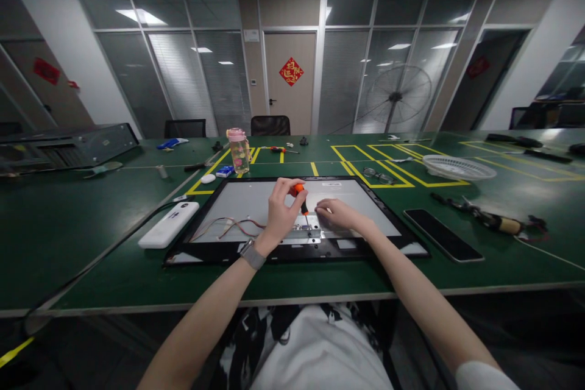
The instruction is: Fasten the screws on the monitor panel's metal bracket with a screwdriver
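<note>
My left hand [284,210] grips the top of a screwdriver [304,207] with an orange and black handle. Its shaft points down onto a metal bracket [313,234] at the near edge of a display panel [242,199] lying flat. Just right of the bracket, my right hand [340,214] is low over the panel with its fingers curled together. Whatever those fingertips may hold is too small to make out. Thin coloured wires [228,226] run across the panel to the left of the bracket.
A white power bank [169,225] lies left of the panel and a black phone [441,234] right of it. Behind stand a pink-lidded bottle [238,152] and a white basket [458,167]. Glasses [378,177] and another screwdriver [281,150] lie farther back on the green table [114,207].
</note>
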Demonstrator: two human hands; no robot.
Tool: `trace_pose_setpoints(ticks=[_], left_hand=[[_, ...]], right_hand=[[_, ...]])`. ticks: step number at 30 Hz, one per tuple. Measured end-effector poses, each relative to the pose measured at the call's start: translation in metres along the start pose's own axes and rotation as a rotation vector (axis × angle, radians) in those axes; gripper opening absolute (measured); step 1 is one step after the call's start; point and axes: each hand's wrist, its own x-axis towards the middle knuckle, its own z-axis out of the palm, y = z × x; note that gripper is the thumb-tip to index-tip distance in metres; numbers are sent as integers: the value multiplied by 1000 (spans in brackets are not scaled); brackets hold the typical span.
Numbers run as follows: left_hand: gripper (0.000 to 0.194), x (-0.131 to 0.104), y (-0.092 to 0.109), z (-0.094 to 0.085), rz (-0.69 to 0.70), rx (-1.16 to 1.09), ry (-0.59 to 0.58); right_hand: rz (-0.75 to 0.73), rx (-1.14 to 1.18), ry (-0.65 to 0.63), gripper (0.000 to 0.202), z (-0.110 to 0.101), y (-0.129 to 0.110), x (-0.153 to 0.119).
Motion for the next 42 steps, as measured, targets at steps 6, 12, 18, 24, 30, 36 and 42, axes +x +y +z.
trace_pose_setpoints(ticks=[6, 12, 18, 24, 30, 36, 42], left_hand=[[22, -1, 1, -2, 3, -31, -45], [22, -1, 1, -2, -12, -7, -45], [22, 0, 1, -2, 0, -31, -55], [22, 0, 0, 0, -27, -35, -60], [24, 0, -2, 1, -39, -42, -54], [23, -1, -5, 1, -31, -31, -47], [22, 0, -6, 2, 4, -26, -25]], right_hand=[[84, -30, -42, 37, -17, -2, -12], [91, -24, 106, 33, -21, -3, -59], [576, -340, 659, 51, -40, 64, -151], [949, -364, 409, 87, -39, 122, -206], [1066, -335, 380, 83, -38, 137, -210], [1083, -286, 386, 81, -44, 146, -211], [1098, -231, 367, 82, -45, 140, -211]])
